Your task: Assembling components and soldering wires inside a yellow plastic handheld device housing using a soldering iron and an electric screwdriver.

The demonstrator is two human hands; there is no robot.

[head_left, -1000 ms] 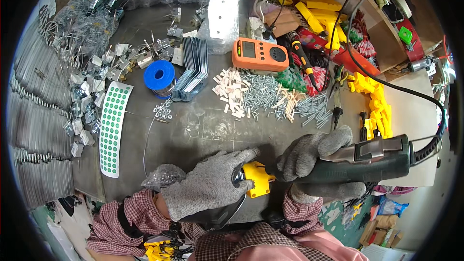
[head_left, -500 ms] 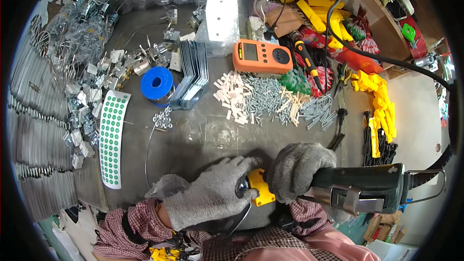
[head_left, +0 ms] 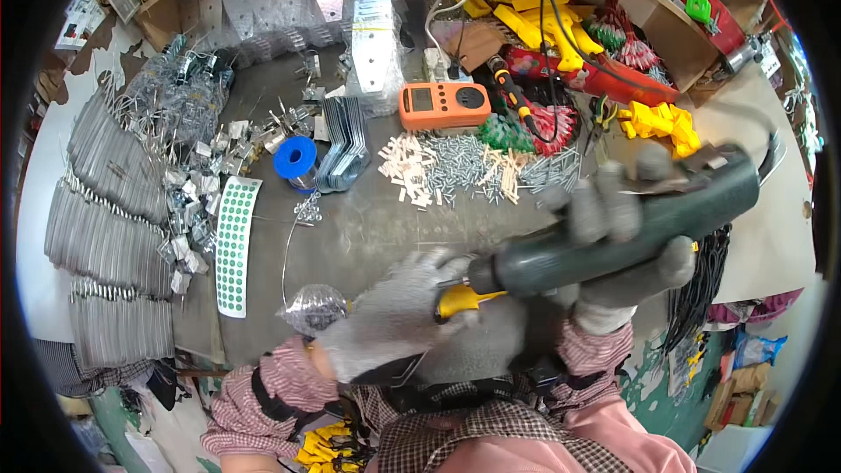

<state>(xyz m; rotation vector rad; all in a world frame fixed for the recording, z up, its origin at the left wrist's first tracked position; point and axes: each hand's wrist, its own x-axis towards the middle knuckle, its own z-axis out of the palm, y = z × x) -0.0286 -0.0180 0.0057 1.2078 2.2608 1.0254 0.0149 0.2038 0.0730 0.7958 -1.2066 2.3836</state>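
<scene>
My gloved right hand (head_left: pixel 606 210) is wrapped round a dark green cylindrical power screwdriver (head_left: pixel 547 254). The tool slants from upper right down to lower left, and its nose sits close over a yellow plastic part (head_left: pixel 462 300). Whether the tip touches the part is blurred. My left hand (head_left: pixel 381 320), also in a grey glove, is closed on that yellow part near the table's front edge. A dark cord or wire shows under the left hand, mostly hidden. A clear, shiny plastic bundle (head_left: pixel 315 308) lies beside the left wrist.
Loose screws (head_left: pixel 469 171) and pale small pieces (head_left: pixel 406 166) lie beyond the hands. An orange meter (head_left: pixel 444 106), a blue solder-type spool (head_left: pixel 295 158), a green-dotted sticker sheet (head_left: pixel 235 250), stacked metal plates (head_left: pixel 123 250), yellow parts (head_left: pixel 661 127) and black cords (head_left: pixel 701 289) surround the workspace.
The power screwdriver has swung from lying level at the right to a slant, its nose now at the yellow part. My right hand grips it along the body. The view has shifted.
</scene>
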